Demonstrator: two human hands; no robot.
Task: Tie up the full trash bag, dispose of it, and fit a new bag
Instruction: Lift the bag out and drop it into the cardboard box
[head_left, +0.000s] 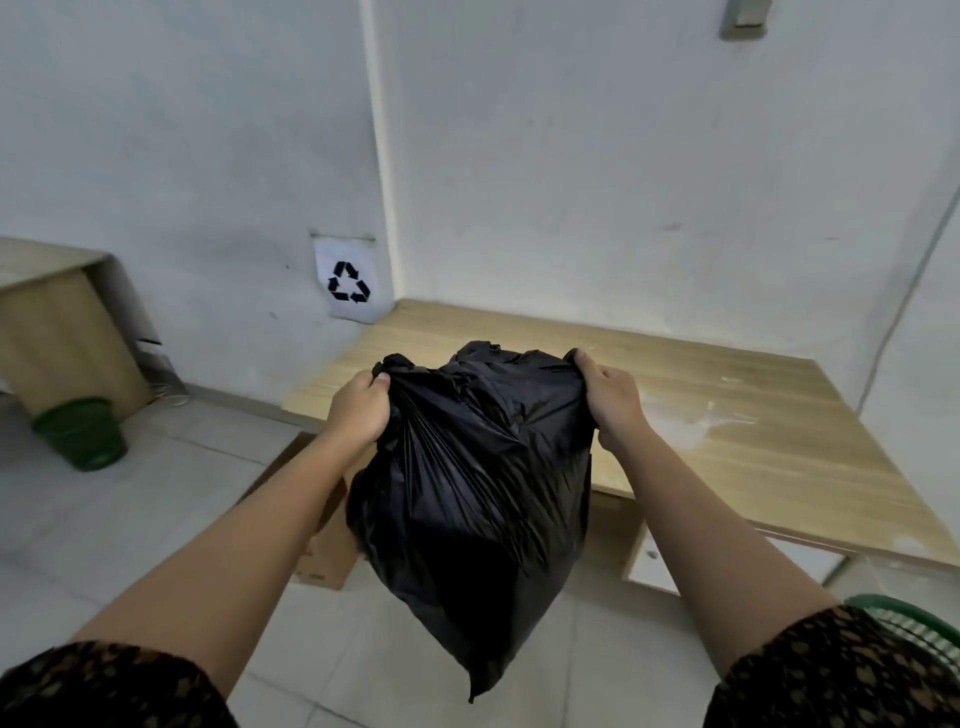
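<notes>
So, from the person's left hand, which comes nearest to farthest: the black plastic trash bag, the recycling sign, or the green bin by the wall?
1. Black plastic trash bag, held in the left hand.
2. White recycling sign, on the wall above.
3. Green bin, on the floor, far left.

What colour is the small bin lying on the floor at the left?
Dark green bin, seen in the head view.

A: Quick count, what's there?
B: 1 black trash bag (470, 499), 2 hands on it: left hand (358, 410), right hand (613, 402).
A: Bins?
B: 2 green: 1 bin by the left desk (83, 439), 1 bin at the lower right edge (919, 623).
A: Furniture etc.?
B: 2 wooden desks: near desk (727, 415), left desk (52, 312). 1 cardboard box (324, 540), 1 recycling sign (347, 283).
</notes>
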